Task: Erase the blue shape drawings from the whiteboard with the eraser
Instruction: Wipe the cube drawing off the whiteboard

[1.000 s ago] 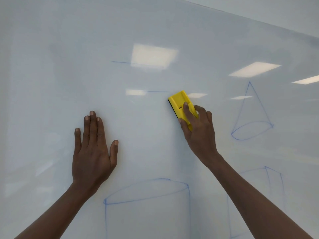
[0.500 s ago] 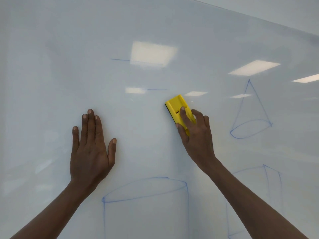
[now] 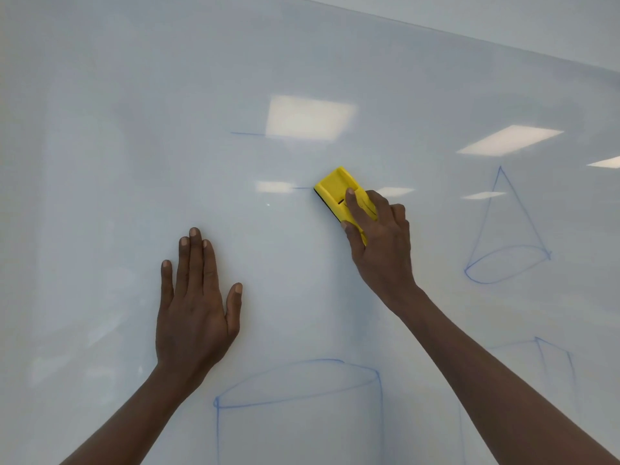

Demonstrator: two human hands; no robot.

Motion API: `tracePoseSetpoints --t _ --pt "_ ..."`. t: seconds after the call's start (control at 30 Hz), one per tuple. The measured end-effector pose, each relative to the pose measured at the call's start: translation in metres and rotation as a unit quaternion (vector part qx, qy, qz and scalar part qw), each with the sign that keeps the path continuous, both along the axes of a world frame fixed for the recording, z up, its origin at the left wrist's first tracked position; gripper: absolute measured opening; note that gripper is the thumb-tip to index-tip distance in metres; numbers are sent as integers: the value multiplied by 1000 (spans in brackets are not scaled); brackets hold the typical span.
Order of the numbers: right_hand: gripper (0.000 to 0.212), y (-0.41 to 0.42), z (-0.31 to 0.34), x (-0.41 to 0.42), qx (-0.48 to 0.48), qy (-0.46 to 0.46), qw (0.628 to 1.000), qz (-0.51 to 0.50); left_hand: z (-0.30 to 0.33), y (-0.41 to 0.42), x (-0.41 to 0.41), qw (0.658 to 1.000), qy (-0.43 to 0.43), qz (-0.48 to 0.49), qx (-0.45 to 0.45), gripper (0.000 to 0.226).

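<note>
two hands are on the whiteboard. left hand lies flat and spread against the board, fingers up, thumb out to the side, holding nothing. right hand is closed around the eraser, forefinger laid along its yellow back, thumb on its lower side edge. eraser is tilted, its free end up and to the left, dark pad face against the board.

marks noted, all blue. short line upper centre, running into a bright ceiling-light reflection. second short line just left of the eraser's free end, touching or nearly touching it; cannot tell which. cone to the right of the right hand, well apart from it, outline complete. cylinder low centre, below and between the two forearms, top ellipse and both sides visible, bottom cut by the frame edge. box low right, faint, partly behind the right forearm.

board area around the left hand carries no blue line. no containers in view. board's top edge runs diagonally across the upper right corner.
</note>
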State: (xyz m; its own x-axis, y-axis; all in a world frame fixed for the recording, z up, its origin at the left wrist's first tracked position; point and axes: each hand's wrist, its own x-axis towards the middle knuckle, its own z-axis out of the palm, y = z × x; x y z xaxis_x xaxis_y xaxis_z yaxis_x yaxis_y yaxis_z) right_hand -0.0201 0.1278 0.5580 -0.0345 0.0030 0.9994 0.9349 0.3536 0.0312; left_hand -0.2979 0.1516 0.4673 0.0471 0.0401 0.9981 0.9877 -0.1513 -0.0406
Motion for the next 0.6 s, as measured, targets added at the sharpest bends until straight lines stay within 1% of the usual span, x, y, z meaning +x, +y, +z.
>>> tracePoseSetpoints --t 0.17,0.3,0.4,0.5,0.6 --pt "44 -1 -16 11 13 -56 998 -6 0 -2 0 1000 -4 -1 -2 75" --pt "46 2 -2 15 10 -16 1000 5 0 -3 0 1000 -3 0 -4 75" --pt "46 2 19 0 6 3 1000 9 0 -2 1 1000 -1 1 0 75" --pt "46 0 28 -25 12 -14 1000 14 0 -2 0 1000 1 1 4 75" --pt "48 -3 17 -43 18 -50 998 20 0 -2 0 1000 2 -1 5 75"
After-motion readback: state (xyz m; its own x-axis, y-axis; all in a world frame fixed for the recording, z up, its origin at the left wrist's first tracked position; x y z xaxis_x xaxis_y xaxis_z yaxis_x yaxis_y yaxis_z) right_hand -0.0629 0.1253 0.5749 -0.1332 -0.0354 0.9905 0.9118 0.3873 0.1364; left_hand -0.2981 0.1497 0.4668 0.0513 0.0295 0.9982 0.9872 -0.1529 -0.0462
